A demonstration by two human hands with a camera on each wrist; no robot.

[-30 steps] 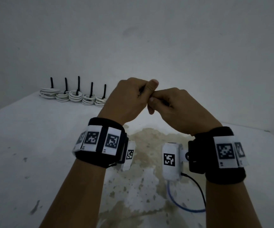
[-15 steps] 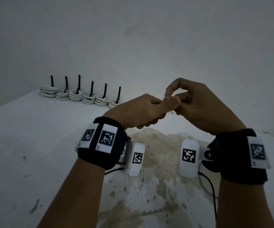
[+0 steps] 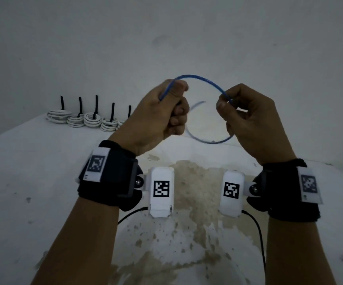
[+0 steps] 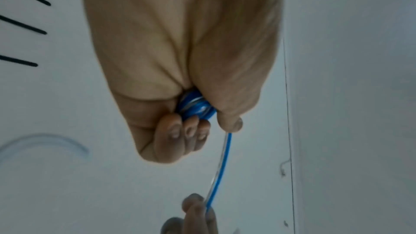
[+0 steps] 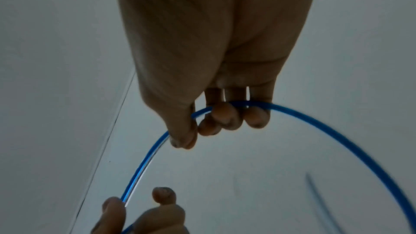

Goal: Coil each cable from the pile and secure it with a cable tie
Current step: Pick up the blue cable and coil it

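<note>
— Now, status? Left hand fisted round the turns of blue cable already wound, thumb clamping the top strand; bundle end peeking out between thumb and fingers on the left wrist view.

— Right hand?

— Pinching the same cable between thumb and curled fingertips, at about 3 o'clock of the left hand, an arch of cable spanning the two. Slack sagging below, round toward 6 o'clock, clear of the table.

— Advice for this turn?

— Probably best: slide the right pinch along, lay the strand into the left fist, match the loop to the others, never loosen the thumb.

— Finished coils?

— White coils with upright black cable ties, out at 10 o'clock by the wall.
</note>
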